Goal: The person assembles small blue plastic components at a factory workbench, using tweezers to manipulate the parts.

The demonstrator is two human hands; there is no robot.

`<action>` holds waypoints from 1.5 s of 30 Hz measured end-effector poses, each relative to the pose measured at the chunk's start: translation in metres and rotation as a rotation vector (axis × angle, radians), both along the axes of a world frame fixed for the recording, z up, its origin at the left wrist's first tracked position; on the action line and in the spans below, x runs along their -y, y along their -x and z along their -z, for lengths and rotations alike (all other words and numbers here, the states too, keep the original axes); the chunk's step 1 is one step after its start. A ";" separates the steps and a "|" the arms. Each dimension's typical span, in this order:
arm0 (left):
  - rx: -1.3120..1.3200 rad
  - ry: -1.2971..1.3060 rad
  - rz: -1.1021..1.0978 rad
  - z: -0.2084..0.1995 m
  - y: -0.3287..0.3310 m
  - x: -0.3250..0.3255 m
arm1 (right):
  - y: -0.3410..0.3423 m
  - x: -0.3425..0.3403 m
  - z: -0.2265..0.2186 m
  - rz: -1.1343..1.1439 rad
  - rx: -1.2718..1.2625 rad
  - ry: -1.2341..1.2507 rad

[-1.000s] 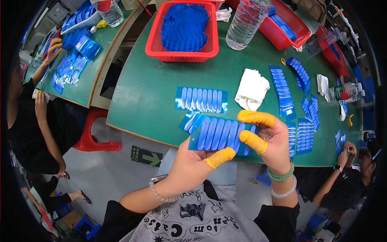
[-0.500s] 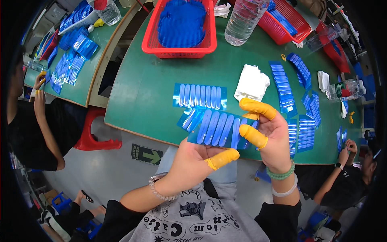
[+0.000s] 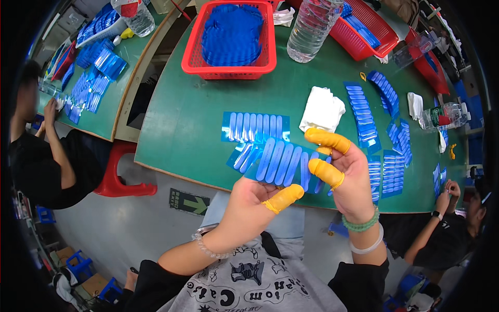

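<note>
Above the table's near edge, a blue film sheet (image 3: 282, 162) with a row of rounded strips is held up in both hands. My left hand (image 3: 247, 200) grips its lower left part, a yellow finger cot on the thumb and the other fingers hidden behind the sheet. At the right end, my right hand (image 3: 349, 174), with yellow cots on thumb and forefinger, is closed around the sheet's edge; the exact contact is partly hidden. Another strip sheet (image 3: 255, 127) lies flat just beyond, and a smaller piece (image 3: 243, 157) shows beside the held one.
A red basket (image 3: 228, 69) of blue sheets stands at the back, beside a clear bottle (image 3: 310, 36). A white cloth (image 3: 322, 109) lies nearer. Several strip sheets (image 3: 362, 117) lie to the right, below another red basket (image 3: 349, 42). People work at both sides.
The sheet's right part bends more, with its strips splayed apart near my right fingers. My left thumb has shifted slightly left and up. The person at left has moved their hands.
</note>
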State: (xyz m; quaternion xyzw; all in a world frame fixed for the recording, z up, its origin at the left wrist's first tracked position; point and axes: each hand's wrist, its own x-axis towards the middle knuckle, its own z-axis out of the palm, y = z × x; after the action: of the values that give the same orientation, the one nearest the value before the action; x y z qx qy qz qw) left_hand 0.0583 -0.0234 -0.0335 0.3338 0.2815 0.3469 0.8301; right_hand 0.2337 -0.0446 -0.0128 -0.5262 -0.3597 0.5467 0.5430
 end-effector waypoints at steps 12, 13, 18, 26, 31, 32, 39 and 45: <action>-0.052 -0.211 -0.057 0.011 -0.006 0.005 | 0.003 0.001 0.002 -0.040 0.039 -0.003; -0.051 -0.211 -0.054 0.012 -0.005 0.004 | 0.002 0.001 0.002 -0.035 0.037 -0.006; 0.025 -0.101 -0.101 0.008 -0.005 0.002 | 0.004 0.001 0.003 -0.015 0.028 -0.027; 0.050 -0.172 -0.184 0.021 -0.019 0.009 | 0.008 0.004 0.008 0.006 0.016 -0.002; 0.008 -0.212 -0.176 0.027 -0.013 0.011 | 0.009 0.005 0.007 0.012 0.019 0.013; 0.007 -0.224 -0.177 0.028 -0.012 0.011 | 0.009 0.005 0.007 0.017 0.026 0.012; 0.003 -0.222 -0.209 0.029 -0.010 0.012 | 0.009 0.006 0.009 0.033 -0.003 0.015; 0.013 -0.245 -0.089 0.035 -0.013 0.010 | 0.012 0.007 0.009 0.051 -0.044 0.026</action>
State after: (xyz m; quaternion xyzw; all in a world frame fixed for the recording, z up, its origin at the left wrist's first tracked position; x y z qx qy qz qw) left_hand 0.0714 -0.0332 -0.0682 0.4174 0.2462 0.4173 0.7688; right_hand 0.2221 -0.0519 -0.0216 -0.5299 -0.3270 0.5488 0.5578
